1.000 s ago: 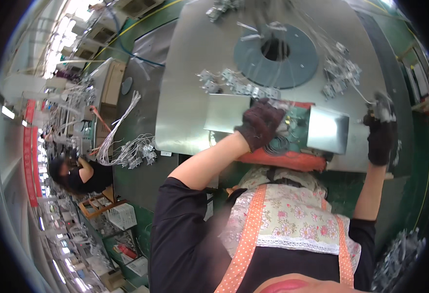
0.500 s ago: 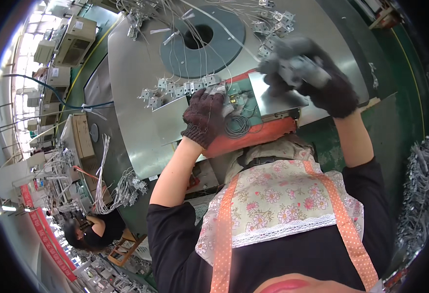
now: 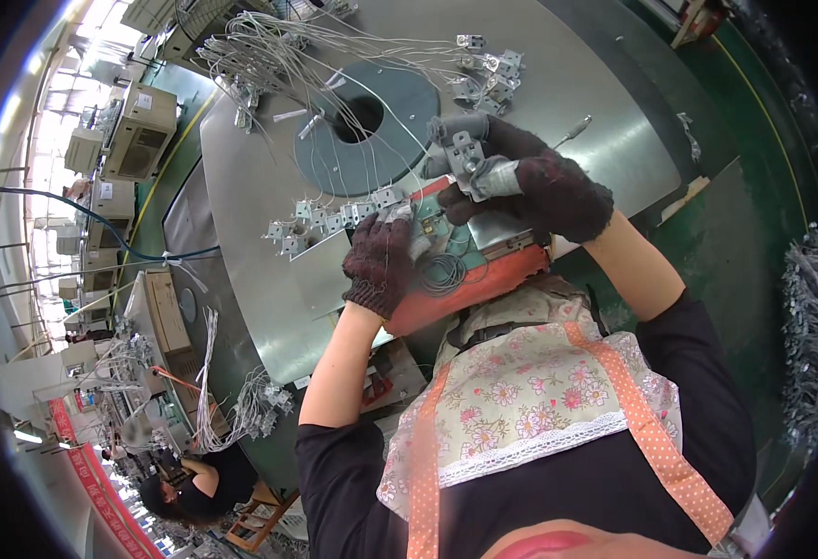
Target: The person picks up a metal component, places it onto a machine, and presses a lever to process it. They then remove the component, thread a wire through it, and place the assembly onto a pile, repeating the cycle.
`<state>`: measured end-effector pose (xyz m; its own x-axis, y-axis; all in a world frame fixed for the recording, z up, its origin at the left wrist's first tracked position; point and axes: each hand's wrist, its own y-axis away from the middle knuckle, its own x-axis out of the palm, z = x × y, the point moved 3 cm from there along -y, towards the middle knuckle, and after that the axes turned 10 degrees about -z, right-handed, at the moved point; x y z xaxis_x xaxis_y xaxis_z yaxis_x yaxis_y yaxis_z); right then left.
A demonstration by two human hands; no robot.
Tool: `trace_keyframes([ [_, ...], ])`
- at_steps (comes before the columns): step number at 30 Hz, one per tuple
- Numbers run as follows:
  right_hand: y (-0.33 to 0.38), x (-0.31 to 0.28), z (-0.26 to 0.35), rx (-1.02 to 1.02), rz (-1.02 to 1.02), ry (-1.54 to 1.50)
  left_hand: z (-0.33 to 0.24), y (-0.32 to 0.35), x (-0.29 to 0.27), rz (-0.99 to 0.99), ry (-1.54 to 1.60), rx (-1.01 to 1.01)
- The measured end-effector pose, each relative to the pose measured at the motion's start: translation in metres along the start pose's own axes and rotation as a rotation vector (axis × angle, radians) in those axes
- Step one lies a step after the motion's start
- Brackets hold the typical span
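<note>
My right hand (image 3: pixel 562 194), in a dark knitted glove with grey tape on some fingers, pinches a small metal bracket (image 3: pixel 466 156) above the work fixture. My left hand (image 3: pixel 378 259), gloved likewise, rests at the fixture's left side. Its fingers are curled and pressed together; what they hold, if anything, is hidden. Between the hands lies the green plate (image 3: pixel 469 260) of the fixture, with a coil of thin grey wire (image 3: pixel 441 274) on it. Red padding (image 3: pixel 493 287) runs along the fixture's near edge. Several metal brackets (image 3: pixel 334 222) stand in a row beyond my left fingers.
A grey disc (image 3: pixel 316 154) with a round hole sits on the metal table (image 3: pixel 250 186). Wires with metal ends (image 3: pixel 493 79) lie at the back. Right of my right hand is a small metal-tipped piece (image 3: pixel 576 129). Another person (image 3: pixel 209 480) sits far left.
My right hand has come left and closer to my left hand, and the bracket in it now shows clearly. My left hand stays at the fixture. The whole view has shifted slightly.
</note>
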<state>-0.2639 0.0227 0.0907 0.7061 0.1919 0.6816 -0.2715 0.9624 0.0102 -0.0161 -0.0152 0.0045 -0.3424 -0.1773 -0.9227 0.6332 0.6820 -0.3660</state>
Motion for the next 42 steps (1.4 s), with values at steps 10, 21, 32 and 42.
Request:
trace_keyframes([
  [10, 0.001, -0.009, -0.009, -0.020, -0.100, 0.013, 0.005, 0.001, 0.010, 0.050, -0.011, 0.000],
  [21, -0.002, 0.008, -0.008, -0.054, -0.090, -0.012, -0.001, 0.001, -0.005, 0.060, 0.010, -0.046],
  [32, 0.023, -0.072, -0.015, -0.071, -0.126, -0.475, 0.000, 0.015, 0.026, -0.115, 0.057, -0.040],
  [42, -0.002, -0.026, -0.033, 0.030, 0.024, -0.314, 0.007, -0.013, -0.011, -0.105, 0.466, -0.288],
])
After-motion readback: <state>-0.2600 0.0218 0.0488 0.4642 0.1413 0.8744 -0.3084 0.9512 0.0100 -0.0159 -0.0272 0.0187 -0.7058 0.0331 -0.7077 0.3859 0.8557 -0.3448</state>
